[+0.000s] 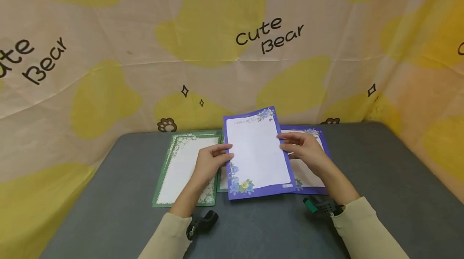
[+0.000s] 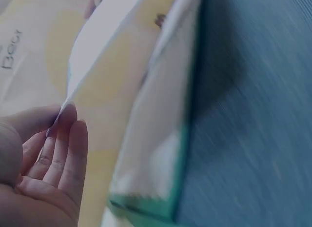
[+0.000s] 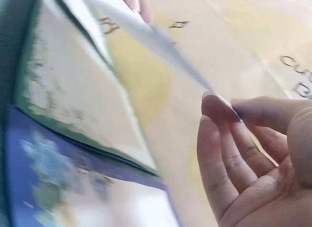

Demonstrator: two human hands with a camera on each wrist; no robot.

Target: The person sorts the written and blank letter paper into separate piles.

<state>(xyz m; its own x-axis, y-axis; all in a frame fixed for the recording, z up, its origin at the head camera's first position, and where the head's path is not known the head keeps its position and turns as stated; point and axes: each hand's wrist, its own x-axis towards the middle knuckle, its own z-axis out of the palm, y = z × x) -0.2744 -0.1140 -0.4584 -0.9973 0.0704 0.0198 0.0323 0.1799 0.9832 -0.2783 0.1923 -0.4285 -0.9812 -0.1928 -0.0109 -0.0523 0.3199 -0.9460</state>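
Note:
A sheet of paper (image 1: 258, 152) with a purple border and blue flowers is held up off the table, slightly tilted. My left hand (image 1: 210, 161) pinches its left edge between thumb and fingers. On the opposite edge my right hand (image 1: 308, 152) pinches it the same way. In both wrist views the sheet appears nearly edge-on. Below and to the right lies another purple-bordered sheet (image 1: 308, 176), partly hidden by the held one and my right hand. Green-bordered sheets (image 1: 177, 174) with white flowers overlap on the left; my left forearm covers part of them.
A dark grey table (image 1: 119, 194) carries the papers. Behind it hangs a cream and yellow cloth (image 1: 217, 21) printed with "Cute Bear". Black bands with camera mounts (image 1: 204, 220) sit on both wrists.

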